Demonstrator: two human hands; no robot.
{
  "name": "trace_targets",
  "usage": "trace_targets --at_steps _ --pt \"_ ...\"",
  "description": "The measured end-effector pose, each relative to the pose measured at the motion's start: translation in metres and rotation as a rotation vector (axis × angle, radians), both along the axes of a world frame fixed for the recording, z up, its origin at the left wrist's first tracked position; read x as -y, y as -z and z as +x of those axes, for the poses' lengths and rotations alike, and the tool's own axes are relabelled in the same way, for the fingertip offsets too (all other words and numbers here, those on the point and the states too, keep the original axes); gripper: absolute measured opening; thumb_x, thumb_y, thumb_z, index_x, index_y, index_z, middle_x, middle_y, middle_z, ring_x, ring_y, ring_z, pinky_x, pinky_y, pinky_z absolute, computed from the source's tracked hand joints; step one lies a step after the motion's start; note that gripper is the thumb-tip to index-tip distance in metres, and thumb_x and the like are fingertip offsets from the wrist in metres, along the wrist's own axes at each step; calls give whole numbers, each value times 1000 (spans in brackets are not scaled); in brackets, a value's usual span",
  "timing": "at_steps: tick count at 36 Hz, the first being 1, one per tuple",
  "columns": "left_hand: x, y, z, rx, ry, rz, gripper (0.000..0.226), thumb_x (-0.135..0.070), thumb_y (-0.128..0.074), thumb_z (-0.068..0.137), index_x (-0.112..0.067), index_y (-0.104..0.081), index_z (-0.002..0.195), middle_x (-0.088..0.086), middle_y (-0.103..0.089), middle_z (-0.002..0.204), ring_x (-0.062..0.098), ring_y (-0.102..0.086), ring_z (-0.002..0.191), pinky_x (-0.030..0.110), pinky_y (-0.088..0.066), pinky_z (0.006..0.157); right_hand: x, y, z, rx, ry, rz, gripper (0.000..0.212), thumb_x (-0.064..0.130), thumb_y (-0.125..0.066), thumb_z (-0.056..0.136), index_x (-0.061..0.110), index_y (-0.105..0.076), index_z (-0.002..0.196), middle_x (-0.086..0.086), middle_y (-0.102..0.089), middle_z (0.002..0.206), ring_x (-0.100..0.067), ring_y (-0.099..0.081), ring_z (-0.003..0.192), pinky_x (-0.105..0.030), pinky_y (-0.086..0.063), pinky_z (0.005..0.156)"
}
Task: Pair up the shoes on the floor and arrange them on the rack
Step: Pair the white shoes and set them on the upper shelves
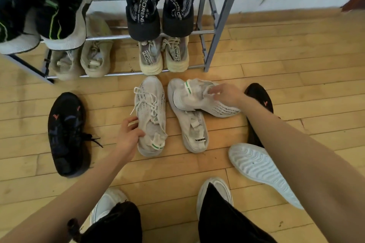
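Observation:
My left hand (129, 134) grips the collar of a white knit shoe with a green heel tab (151, 112) standing on the floor. My right hand (225, 93) holds the opening of its mate (199, 97), which lies on its side across a grey slip-on marked DESIGN (194, 132). One black shoe with red marks (66, 134) lies at the left, another (258, 96) at the right behind my right arm. A white shoe (258, 169) lies sole up under my right forearm. The metal rack (209, 31) stands beyond them.
The rack's upper bars carry a black and green pair (59, 12) and a black knit pair (160, 4). Its bottom bars carry a beige pair (83, 61) and a cream pair (164, 55). My own white shoes (215, 191) stand on the wooden floor near the bottom edge.

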State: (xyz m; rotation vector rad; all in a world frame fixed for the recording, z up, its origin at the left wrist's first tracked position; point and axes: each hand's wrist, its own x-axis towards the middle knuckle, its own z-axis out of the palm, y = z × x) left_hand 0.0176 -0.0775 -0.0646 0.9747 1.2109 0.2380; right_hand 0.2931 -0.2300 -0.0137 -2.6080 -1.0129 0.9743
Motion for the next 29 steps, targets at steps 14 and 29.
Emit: trace_targets --at_steps 14,29 --pt "-8 19 0 -57 57 26 62 22 -46 78 -15 -45 128 15 -53 131 31 -53 118 38 -49 89 11 27 -59 -954 1422 457 45 12 -61 89 9 -44 130 -16 -50 124 -28 -53 114 -35 -50 87" --pt "-5 2 -10 -23 166 29 74 18 -60 71 -27 -48 128 -7 -54 123 19 -59 108 38 -55 73 -23 24 -59 -963 1663 535 32 2 -58 88 7 -53 119 -12 -59 116 -23 -59 108 -30 -53 84"
